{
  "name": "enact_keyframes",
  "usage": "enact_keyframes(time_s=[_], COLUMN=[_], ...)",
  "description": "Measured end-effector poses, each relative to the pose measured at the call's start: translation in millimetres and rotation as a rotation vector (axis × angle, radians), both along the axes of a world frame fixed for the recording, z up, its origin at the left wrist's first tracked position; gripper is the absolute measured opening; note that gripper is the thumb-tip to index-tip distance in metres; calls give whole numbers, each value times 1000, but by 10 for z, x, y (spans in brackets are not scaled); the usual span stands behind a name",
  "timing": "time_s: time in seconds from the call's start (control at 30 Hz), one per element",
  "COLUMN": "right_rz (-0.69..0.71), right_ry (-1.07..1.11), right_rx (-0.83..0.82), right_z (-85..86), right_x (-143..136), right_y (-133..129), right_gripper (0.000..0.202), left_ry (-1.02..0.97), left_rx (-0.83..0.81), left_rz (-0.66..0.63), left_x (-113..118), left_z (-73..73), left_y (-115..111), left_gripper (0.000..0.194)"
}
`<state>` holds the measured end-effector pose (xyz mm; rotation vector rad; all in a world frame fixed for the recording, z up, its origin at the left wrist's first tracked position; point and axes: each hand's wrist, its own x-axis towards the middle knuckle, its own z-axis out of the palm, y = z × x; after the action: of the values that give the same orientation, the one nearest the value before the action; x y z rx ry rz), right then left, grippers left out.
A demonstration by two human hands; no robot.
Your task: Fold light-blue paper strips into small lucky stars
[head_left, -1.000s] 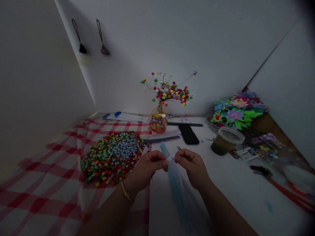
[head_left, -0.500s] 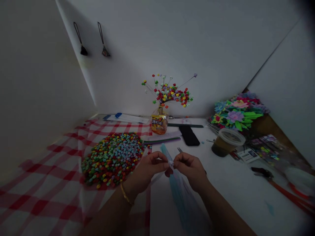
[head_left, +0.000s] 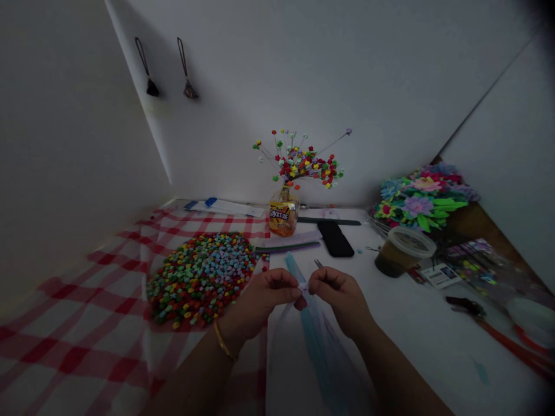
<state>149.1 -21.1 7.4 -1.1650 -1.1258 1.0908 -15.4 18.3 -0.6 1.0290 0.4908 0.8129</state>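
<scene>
Both hands meet over the white table top, each in a pinch. My left hand, with a gold bracelet at the wrist, pinches a small pale lilac folded paper piece between thumb and fingers. My right hand pinches the same piece from its right side. A narrow pale strip trails down from it. Beneath the hands lie long light blue paper strips and pale lilac strips. Metal tips of a tool show just behind my right hand, which hides the rest of it.
A heap of colourful paper stars lies left on the checked cloth. Behind stand a bottle of star stems and a black phone. At right are a lidded tub, felt flowers, a card and dark-handled cutters.
The view has shifted slightly, so the scene sits a little further right. My right hand's fingertips have moved slightly away from my left's, showing more of the lilac piece.
</scene>
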Motion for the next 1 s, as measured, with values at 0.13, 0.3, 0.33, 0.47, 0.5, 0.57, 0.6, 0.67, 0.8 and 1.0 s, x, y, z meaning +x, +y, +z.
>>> enact_keyframes(time_s=[0.13, 0.3, 0.33, 0.47, 0.5, 0.57, 0.6, 0.67, 0.8, 1.0], right_rz=[-6, 147, 127, 58, 57, 65, 64, 89, 99, 121], right_ry=[17, -168, -224, -366, -385, -409, -409, -406, -402, -441], right_rx=[23, 57, 98, 195, 197, 186, 190, 190, 170, 164], right_z=[6, -97, -116, -131, -123, -102, -92, -75, -51, -11], right_x=[-21, -95, -114, -158, -158, -146, -137, -119, -94, -87], right_y=[1, -8, -14, -41, -45, -47, -46, -43, -46, -65], right_gripper=[16, 15, 13, 17, 17, 18, 18, 19, 18, 14], left_ry=[-76, -141, -141, -117, -105, -74, -54, -15, 36, 28], left_rx=[-107, -180, -186, -186, -186, -177, -169, -139, -80, -82], left_rz=[147, 233, 233, 207, 201, 196, 197, 204, 189, 209], left_x=[32, 65, 70, 79, 78, 73, 70, 63, 48, 43], left_z=[-16, -51, -57, -73, -74, -72, -70, -61, -35, -13], left_y=[16, 26, 20, -9, -14, -15, -14, -10, -14, -17], left_gripper=[14, 15, 14, 13, 13, 14, 14, 14, 13, 12])
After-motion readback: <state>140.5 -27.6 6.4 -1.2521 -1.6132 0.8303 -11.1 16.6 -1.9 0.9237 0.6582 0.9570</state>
